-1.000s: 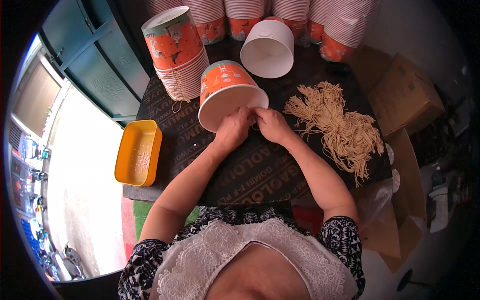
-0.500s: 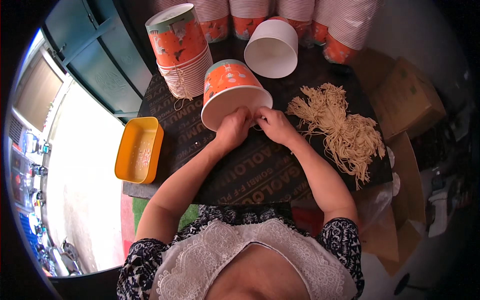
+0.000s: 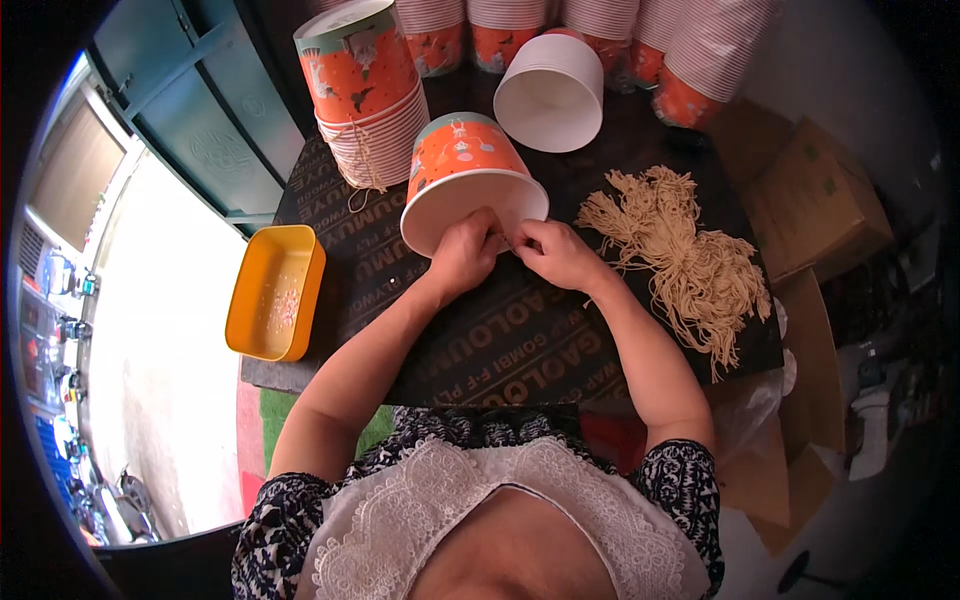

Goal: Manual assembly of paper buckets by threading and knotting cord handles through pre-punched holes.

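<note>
An orange paper tub [image 3: 465, 150] with a grey-green base band lies tipped on the table, its white mouth facing me. My left hand [image 3: 466, 252] has its fingers curled inside the mouth and grips the lower wall at the rim. Close beside it, my right hand [image 3: 556, 254] is closed in a pinch at the rim's lower right; what its fingertips hold is too small to make out. A bundle of beige cords [image 3: 690, 265] lies right of my right hand. Behind the tub, another paper tub [image 3: 550, 92] rests on its side, showing its white inside.
Nested orange tubs [image 3: 360, 90] stand upside down at the back left, beige cords hanging on their rims. A yellow plastic box [image 3: 312, 290] with small pale and pink bits sits at the left edge. Plastic-wrapped tub stacks [image 3: 700, 60] line the back; cardboard boxes [image 3: 830, 190] are at right.
Both hands stay at the tub's rim. My right fingers have drawn in tighter and shifted slightly. The whole view has moved a little.
</note>
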### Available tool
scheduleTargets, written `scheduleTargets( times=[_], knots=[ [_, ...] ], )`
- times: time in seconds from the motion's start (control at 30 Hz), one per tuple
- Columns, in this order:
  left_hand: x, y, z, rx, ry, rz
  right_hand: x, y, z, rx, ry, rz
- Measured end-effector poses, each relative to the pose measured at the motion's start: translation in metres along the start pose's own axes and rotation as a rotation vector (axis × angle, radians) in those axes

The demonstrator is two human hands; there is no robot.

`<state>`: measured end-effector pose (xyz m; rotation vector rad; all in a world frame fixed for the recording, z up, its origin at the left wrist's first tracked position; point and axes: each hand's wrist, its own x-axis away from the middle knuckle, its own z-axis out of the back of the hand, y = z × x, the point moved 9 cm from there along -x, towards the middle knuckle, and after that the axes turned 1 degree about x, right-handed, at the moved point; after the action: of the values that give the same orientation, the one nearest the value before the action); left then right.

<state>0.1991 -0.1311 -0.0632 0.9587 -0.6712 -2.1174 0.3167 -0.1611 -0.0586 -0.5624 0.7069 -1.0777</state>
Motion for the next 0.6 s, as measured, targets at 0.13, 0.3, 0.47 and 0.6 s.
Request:
scheduleTargets(
  times=[0.13, 0.3, 0.47, 0.6],
  knots=[
    [0.0, 0.0, 0.0, -0.002, 0.016, 0.017, 0.003, -0.003, 0.0, -0.008, 0.004, 0.053],
    [0.0, 0.002, 0.004, 0.026, 0.05, 0.01, 0.005, -0.005, -0.003, 0.069, 0.01, 0.119],
    [0.0, 0.0, 0.006, 0.033, 0.078, 0.028, 0.007, -0.01, -0.003, 0.135, 0.052, 0.183],
    [-0.001, -0.005, 0.003, 0.003, 0.054, 0.037, 0.008, -0.011, -0.004, 0.145, 0.05, 0.175]
  ],
)
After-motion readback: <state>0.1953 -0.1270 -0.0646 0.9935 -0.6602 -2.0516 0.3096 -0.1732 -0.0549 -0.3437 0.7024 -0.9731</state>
